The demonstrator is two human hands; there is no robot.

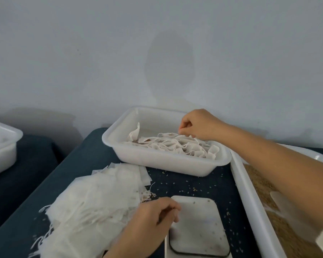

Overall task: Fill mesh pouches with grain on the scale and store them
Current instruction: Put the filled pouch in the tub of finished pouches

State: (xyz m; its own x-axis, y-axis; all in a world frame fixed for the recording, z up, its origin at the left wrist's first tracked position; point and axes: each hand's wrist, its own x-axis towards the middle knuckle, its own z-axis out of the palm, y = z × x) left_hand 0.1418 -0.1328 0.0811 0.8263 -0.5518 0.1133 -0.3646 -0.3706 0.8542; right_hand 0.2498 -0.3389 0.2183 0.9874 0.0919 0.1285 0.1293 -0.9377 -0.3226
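Note:
A white bin (131, 155) at the back of the dark table holds several filled mesh pouches (177, 146). My right hand (198, 125) reaches into that bin, its fingertips curled down onto the top pouches near the far right side. A heap of empty white mesh pouches (95, 198) with loose drawstrings lies at the front left. My left hand (153, 213) rests with curled fingers on the right edge of that heap, beside the white scale platform (198, 226). A large white tray (250, 202) on the right holds tan grain (265, 185), partly hidden by my right forearm.
Loose grains (185, 185) lie scattered over the dark blue table top (67, 164) and on the scale. Another white bin (2, 146) stands at the far left on a separate dark surface. A grey wall rises just behind the bins.

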